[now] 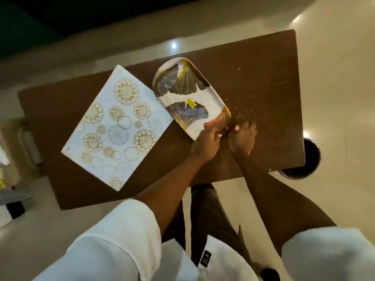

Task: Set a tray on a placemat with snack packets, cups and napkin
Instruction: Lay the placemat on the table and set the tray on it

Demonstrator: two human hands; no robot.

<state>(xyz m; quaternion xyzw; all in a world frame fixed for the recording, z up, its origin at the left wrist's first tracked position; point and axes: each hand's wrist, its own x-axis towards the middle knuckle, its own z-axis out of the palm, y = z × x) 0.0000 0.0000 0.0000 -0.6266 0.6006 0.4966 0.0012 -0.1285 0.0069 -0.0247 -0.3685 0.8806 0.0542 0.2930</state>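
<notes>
An oblong white tray with gold and grey leaf prints and a yellow price sticker lies on the brown table, just right of a white placemat patterned with gold and grey circles. My left hand grips the tray's near end, thumb on top of the rim. My right hand rests beside that same end, fingers curled at the rim; its grip is blurred. No snack packets, cups or napkin are visible.
Pale specks and crumbs dot the table to the right of the tray. A dark round bin stands on the floor past the table's right corner. Blurry furniture sits at the far left edge. My legs show below the table.
</notes>
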